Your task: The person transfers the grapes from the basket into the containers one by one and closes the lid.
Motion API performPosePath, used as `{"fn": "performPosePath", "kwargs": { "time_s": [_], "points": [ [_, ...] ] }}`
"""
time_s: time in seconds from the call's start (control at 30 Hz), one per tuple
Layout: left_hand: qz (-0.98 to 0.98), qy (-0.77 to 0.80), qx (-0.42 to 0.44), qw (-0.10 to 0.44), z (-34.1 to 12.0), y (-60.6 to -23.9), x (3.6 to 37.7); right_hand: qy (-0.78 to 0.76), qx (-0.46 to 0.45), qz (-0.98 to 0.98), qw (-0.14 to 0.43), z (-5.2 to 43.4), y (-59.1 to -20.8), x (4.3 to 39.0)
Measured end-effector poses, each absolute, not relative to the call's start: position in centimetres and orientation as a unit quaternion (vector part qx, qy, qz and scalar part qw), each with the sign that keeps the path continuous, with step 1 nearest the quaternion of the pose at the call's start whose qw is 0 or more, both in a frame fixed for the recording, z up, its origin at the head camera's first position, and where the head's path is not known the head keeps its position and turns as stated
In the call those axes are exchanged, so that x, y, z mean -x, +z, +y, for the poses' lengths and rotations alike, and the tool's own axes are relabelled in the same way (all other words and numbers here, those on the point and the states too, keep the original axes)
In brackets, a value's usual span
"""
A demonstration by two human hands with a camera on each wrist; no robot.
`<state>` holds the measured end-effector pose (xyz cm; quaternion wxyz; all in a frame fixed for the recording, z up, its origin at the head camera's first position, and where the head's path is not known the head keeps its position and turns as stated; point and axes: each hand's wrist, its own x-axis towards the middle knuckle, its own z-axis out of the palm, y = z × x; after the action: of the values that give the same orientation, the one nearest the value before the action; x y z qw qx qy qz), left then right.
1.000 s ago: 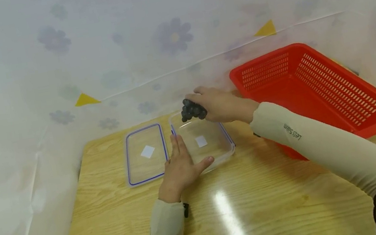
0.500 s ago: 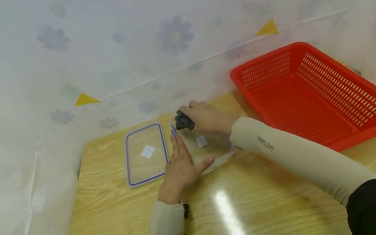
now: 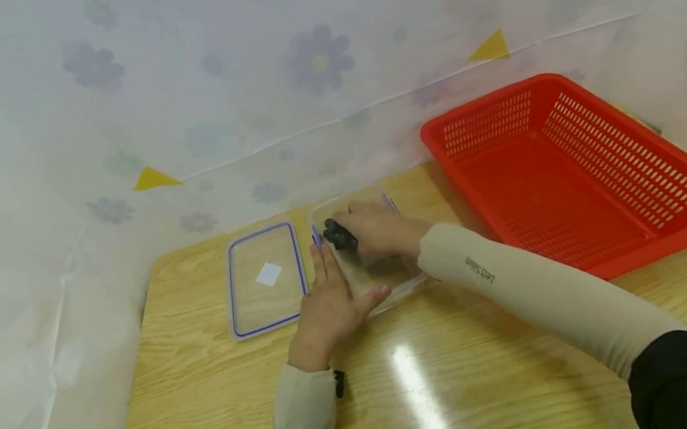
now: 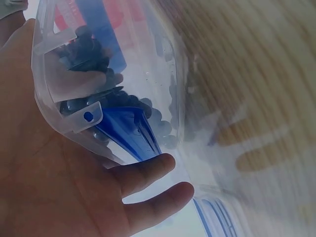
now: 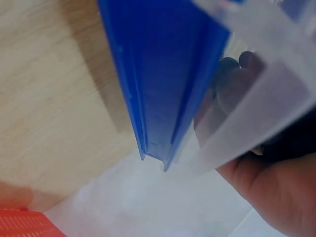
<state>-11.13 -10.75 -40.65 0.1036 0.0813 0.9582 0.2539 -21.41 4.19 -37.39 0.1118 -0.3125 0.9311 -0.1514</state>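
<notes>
A clear plastic container (image 3: 396, 278) with blue clasps stands on the wooden table (image 3: 455, 379). My right hand (image 3: 377, 230) reaches down into it and grips a bunch of dark grapes (image 3: 339, 234) low inside the box. My left hand (image 3: 330, 301) lies flat against the container's left wall, fingers straight and thumb along the front edge. In the left wrist view the grapes (image 4: 148, 111) show through the wall behind a blue clasp (image 4: 131, 133), with my palm (image 4: 59, 182) under it. The right wrist view shows a blue clasp (image 5: 158, 74) and my right hand (image 5: 276, 177) by the grapes (image 5: 229, 66).
The container's lid (image 3: 263, 278), clear with a blue rim, lies flat just left of the box. A large red perforated basket (image 3: 615, 151) sits at the right. A flower-printed sheet hangs close behind and to the left of the table.
My right hand has carried the grapes from above the container's far rim down into the box. The left hand has stayed against the container's side.
</notes>
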Motion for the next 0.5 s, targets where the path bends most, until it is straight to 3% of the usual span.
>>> {"fn": "performPosePath", "kwargs": {
  "time_s": [0.5],
  "points": [
    [0.954,0.266,-0.075,0.115,-10.91,-40.65,11.15,-0.118,0.299,0.933,0.163,4.12,-38.43,21.02]
  ]
}}
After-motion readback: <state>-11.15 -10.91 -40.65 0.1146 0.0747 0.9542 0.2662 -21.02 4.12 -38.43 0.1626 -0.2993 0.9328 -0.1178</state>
